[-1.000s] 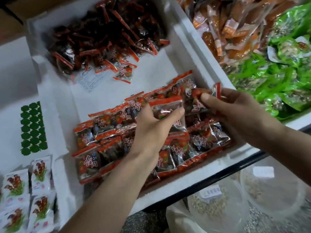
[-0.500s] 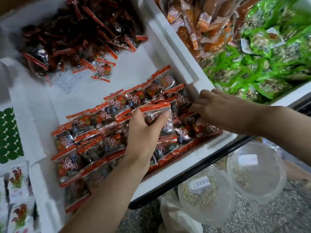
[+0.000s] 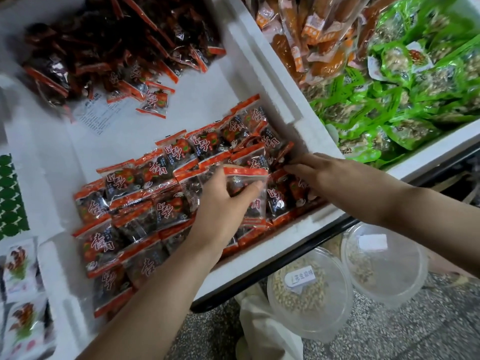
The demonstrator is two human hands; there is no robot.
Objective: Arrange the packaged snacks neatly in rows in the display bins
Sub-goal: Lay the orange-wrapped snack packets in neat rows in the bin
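There is only one view: a wide-angle camera worn on the person's head, facing forward and steeply down. It hangs close over a white bin (image 3: 202, 100), which fills the centre and upper left of the frame, its walls running diagonally. The forearms enter from the bottom edge and the right edge. The left hand (image 3: 223, 201), gripping a packet (image 3: 244, 178), and the right hand (image 3: 324, 175) meet near the centre. A second bin (image 3: 428, 152) crosses the upper right. Past the near rim, at lower right, the floor (image 3: 389, 333) lies farther off.
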